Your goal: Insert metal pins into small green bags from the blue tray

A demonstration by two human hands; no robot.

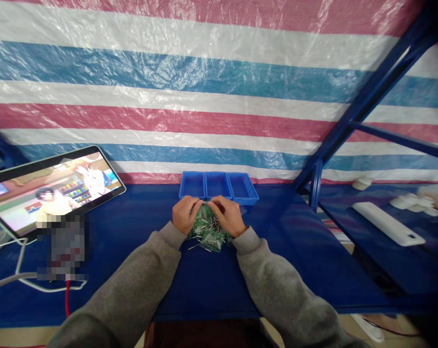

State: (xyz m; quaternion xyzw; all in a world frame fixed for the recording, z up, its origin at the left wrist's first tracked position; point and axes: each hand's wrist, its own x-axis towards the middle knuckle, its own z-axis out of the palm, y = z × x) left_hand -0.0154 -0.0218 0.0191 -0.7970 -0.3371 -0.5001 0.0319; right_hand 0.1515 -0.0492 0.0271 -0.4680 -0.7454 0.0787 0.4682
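My left hand (185, 215) and my right hand (227, 215) meet over a pile on the blue table, just in front of the bins. The fingers of both are pinched, with the fingertips close together. Something small and pale seems to lie between them, too small to name. Beneath the hands spreads a pile of thin silvery metal pins (208, 236), mixed with green-tinted clear plastic pieces or bags. A few pins lie loose at the pile's near edge. Behind the hands, three joined blue bins (219, 185) stand in a row; the fingers partly cover their front edges.
A tablet (55, 191) playing a video leans at the left, with a blurred-out object (67, 249) and white and red cables before it. On the right, past a blue metal frame (316, 183), a white case (387, 223) lies on another table. Striped sheeting (219, 101) hangs behind.
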